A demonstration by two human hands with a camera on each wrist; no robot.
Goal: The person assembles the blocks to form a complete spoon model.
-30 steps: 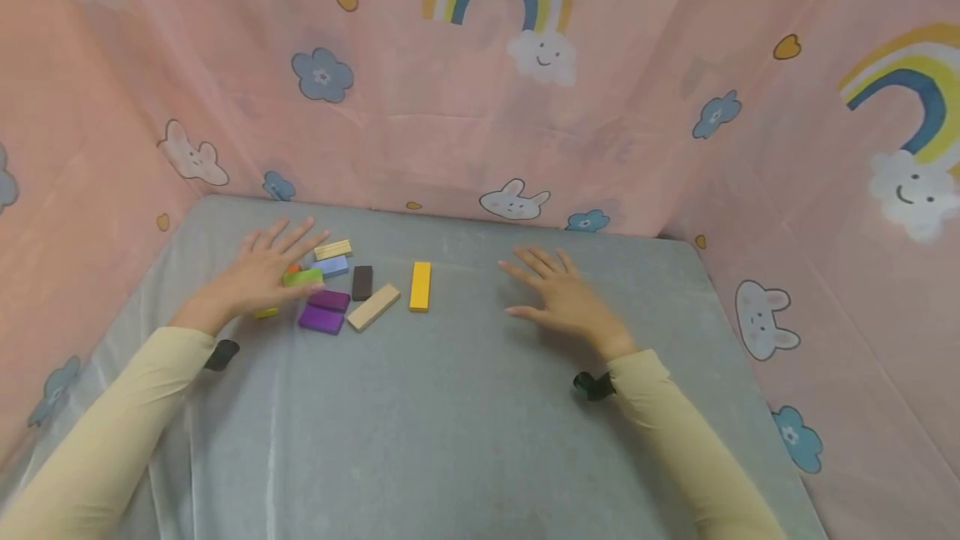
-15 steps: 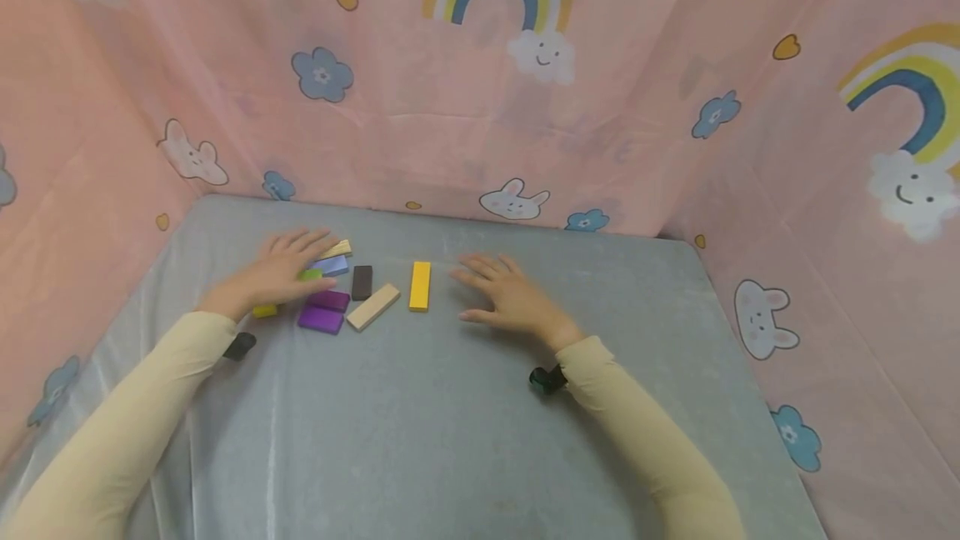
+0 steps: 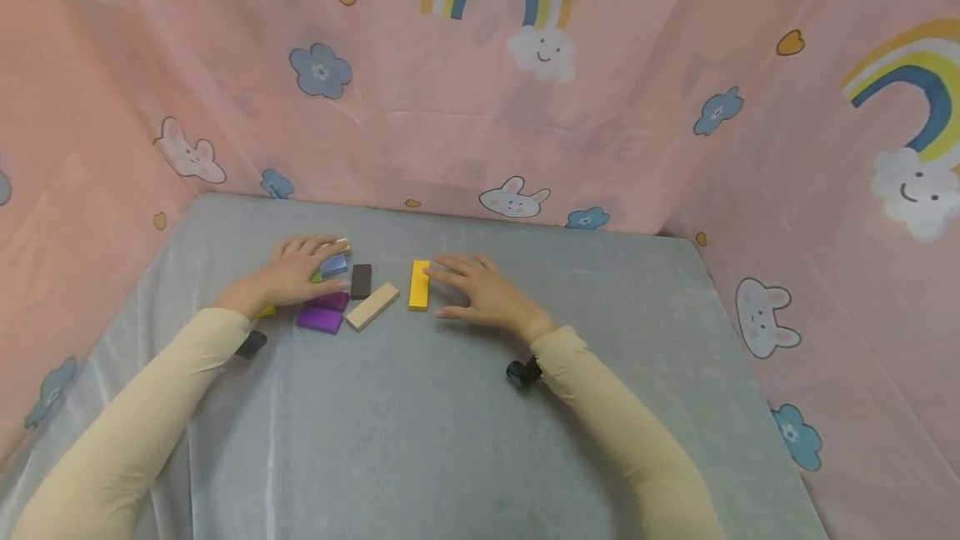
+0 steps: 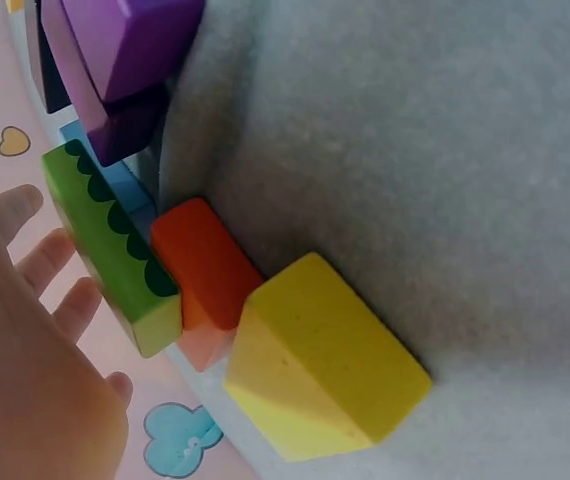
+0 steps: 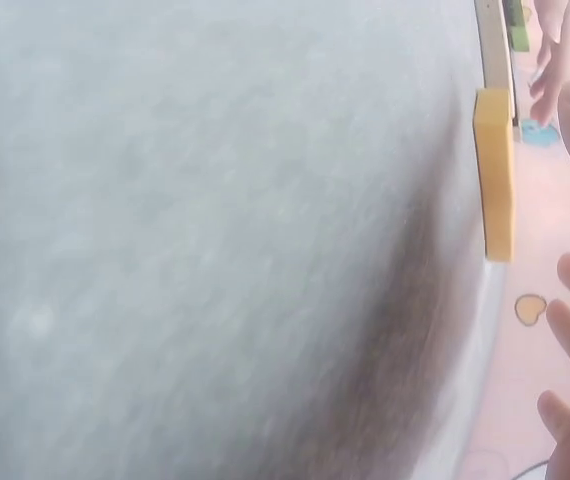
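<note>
My left hand, fingers spread, hovers over a cluster of coloured blocks at the table's left. Under or beside it lie a blue block, a dark purple block and a violet block. In the left wrist view a green block with a scalloped edge, an orange-red block and a yellow block sit close to that hand. My right hand reaches in from the right, its index fingertip overlapping the edge of an amber block. Neither hand grips anything.
Between the hands lie a dark brown block and a slanting beige block. A pale wooden block peeks out past the left fingertips. Grey cloth covers the table; a pink patterned curtain encloses its back and sides.
My right hand has travelled left across the table to the amber block. The left hand has shifted a little right, covering more of the cluster. The blocks stay put.
</note>
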